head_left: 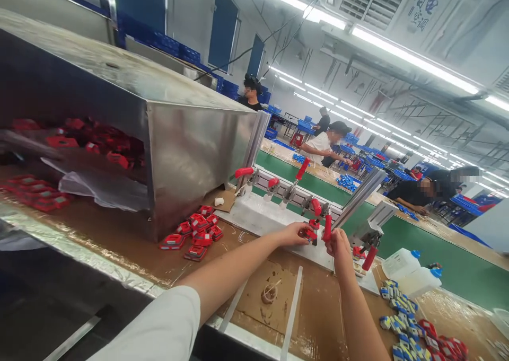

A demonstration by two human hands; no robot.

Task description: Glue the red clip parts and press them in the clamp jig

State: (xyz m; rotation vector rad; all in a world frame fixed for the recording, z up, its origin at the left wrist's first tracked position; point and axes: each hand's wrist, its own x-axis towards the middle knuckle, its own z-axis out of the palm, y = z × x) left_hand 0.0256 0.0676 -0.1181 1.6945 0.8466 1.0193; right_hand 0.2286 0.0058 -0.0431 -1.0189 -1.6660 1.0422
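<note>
This is a factory assembly hall. Beyond the hands runs a green conveyor belt (437, 260) with other workers (417, 191) seated along it beside blue crates (310, 125), all under long rows of fluorescent ceiling lights (413, 59). Close to the hands are a row of red-handled toggle clamps (294, 188) on a white fixture, heaps of small red parts (196, 231) to their left, and a large steel hopper (191, 149) above those.

Brown workbench (131, 239) carries red parts (195, 229), clamp fixture (278, 212), plastic bottles (413, 273).
</note>
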